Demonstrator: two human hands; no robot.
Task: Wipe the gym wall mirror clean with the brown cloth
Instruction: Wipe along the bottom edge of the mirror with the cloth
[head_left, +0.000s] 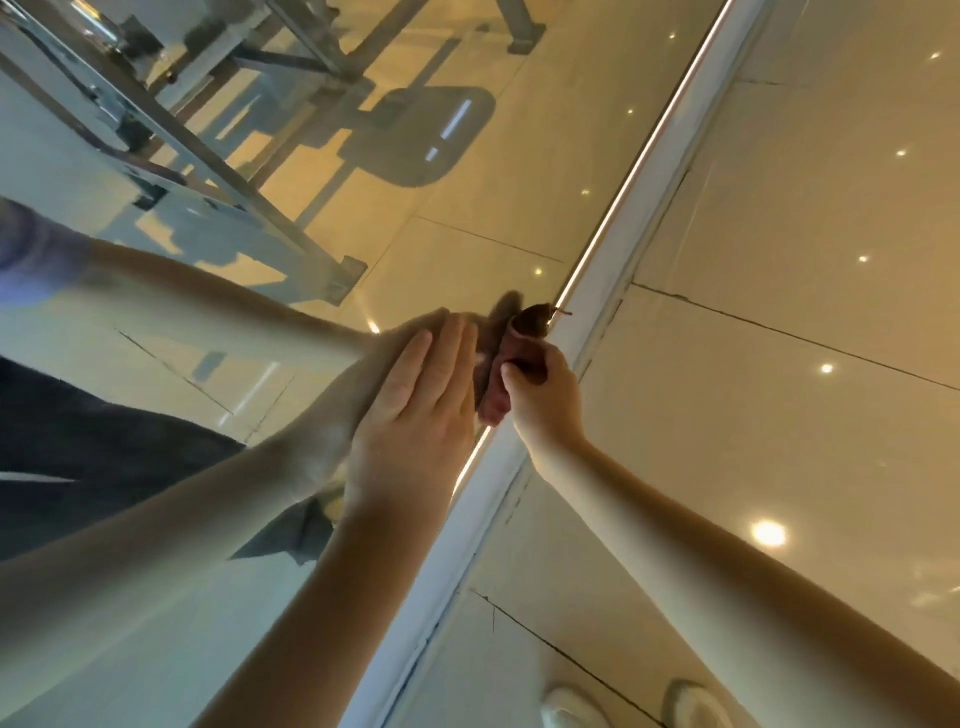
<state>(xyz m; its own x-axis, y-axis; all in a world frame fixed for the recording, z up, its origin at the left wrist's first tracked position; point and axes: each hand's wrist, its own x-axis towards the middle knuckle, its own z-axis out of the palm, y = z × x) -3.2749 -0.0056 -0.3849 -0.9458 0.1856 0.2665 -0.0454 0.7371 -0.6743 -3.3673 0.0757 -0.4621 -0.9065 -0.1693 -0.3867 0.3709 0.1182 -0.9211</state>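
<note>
Mirror (467, 234) edge meets brown cloth (493, 400) pinched in right hand (545, 400).

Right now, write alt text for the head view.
The right hand grips a brown cloth against the edge of a wall mirror, beside a white strip and tiled floor. The left hand lies flat on the mirror, which reflects gym equipment.

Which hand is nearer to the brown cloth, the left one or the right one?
The right. The right hand grips the brown cloth; the left hand lies flat on the gym wall mirror just beside the cloth, not holding it.
</note>
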